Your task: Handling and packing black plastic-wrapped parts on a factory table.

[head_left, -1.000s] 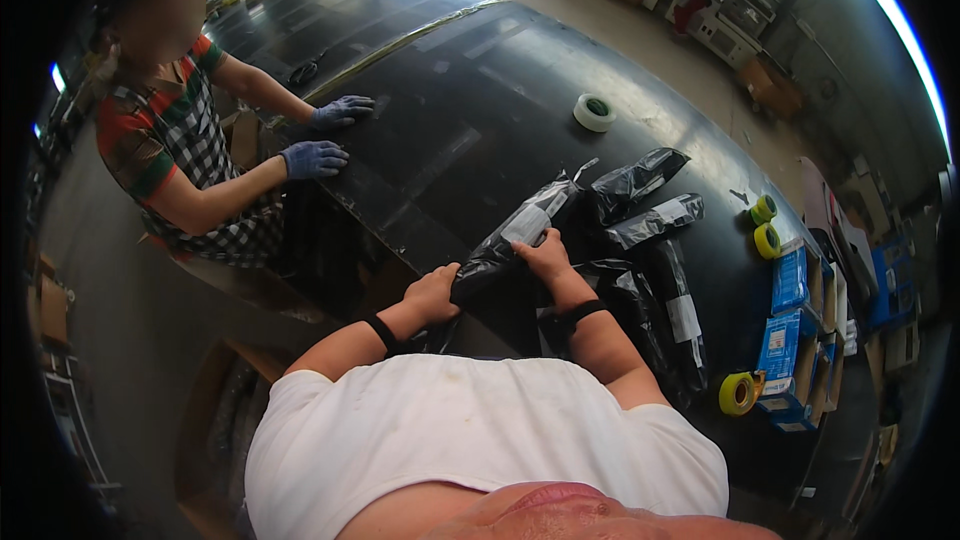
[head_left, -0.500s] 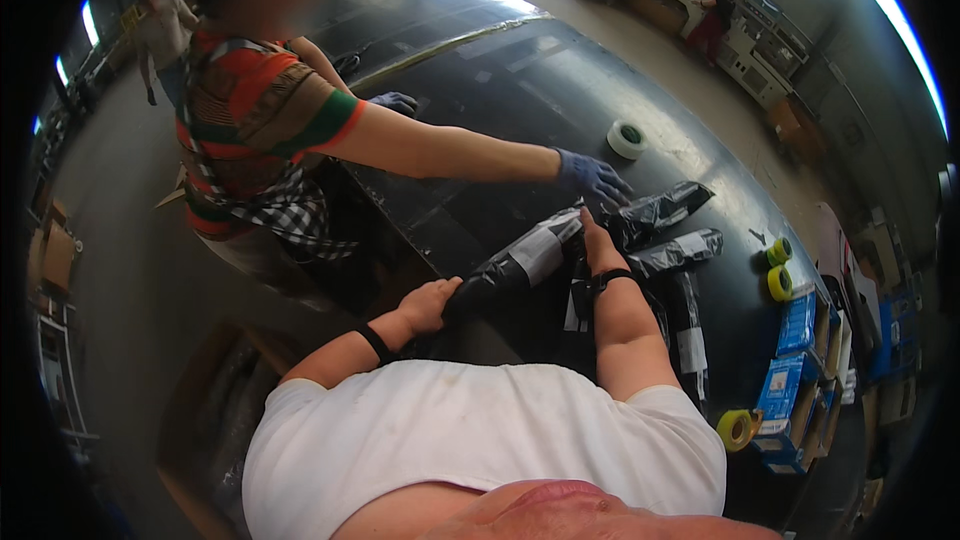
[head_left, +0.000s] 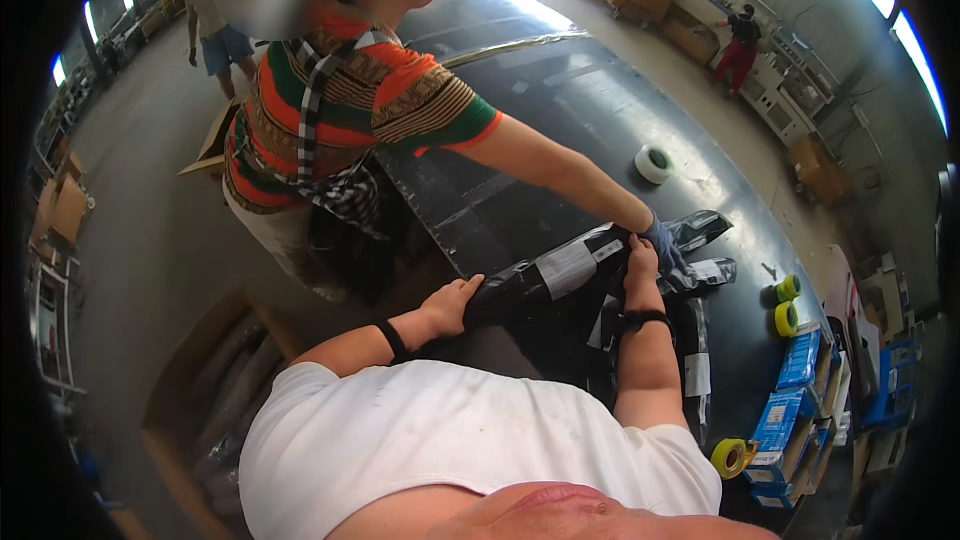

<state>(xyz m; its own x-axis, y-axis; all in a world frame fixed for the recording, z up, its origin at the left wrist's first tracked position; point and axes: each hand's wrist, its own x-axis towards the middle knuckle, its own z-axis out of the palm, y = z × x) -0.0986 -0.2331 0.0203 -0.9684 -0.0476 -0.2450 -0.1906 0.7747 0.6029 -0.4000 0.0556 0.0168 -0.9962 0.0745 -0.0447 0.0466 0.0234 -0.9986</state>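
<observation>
"How did the hands grip?"
"The left hand (head_left: 452, 306) was closed on the near end of a long black package (head_left: 530, 282); the right hand (head_left: 641, 262) held its far end, fingers partly hidden."
"Where?"
"At the dark table's (head_left: 590, 100) near edge."
"Containers?"
"An open carton (head_left: 163, 395) held long plastic-wrapped items (head_left: 238, 380)."

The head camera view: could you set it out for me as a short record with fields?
Left hand: at the left end of a long black package with a white label
Right hand: at its other end, fingers partly hidden
Co-worker: gloved hand beside the right hand, near other black packages
Surface: dark table
Tape: white roll beyond the packages, yellow rolls at right
Boxes: blue boxes at right
</observation>
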